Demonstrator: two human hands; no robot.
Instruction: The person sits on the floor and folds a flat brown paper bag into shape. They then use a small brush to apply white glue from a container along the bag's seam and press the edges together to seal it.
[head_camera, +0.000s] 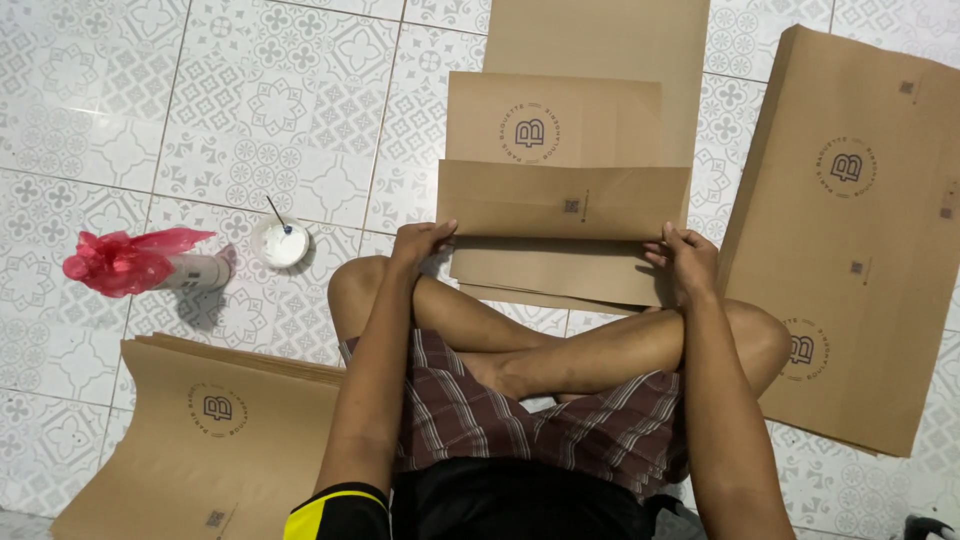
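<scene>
- The left hand (422, 240) and the right hand (683, 255) sit at the two lower corners of a folded flap on the top brown paper sheet (560, 200), in the centre of the frame just above the crossed legs; the sheet lies on a small stack of like sheets on the tiled floor (200, 120).
- The fingers of both hands are closed on the sheet's lower edge, thumbs on top, pinching it at each end.
- To fold well, I judge the flap's edge should stay parallel to the printed panel above it, with both corners held level before the crease is pressed.
- Pressing from the middle outward toward each hand would likely keep the crease straight and free of wrinkles.
- A larger brown sheet pile (850, 230) lies at the right of the frame and another pile (220, 440) at the lower left.
- A small white cup (281, 243) with a stick stands at centre left, beside a pink plastic bag (130, 260).
</scene>
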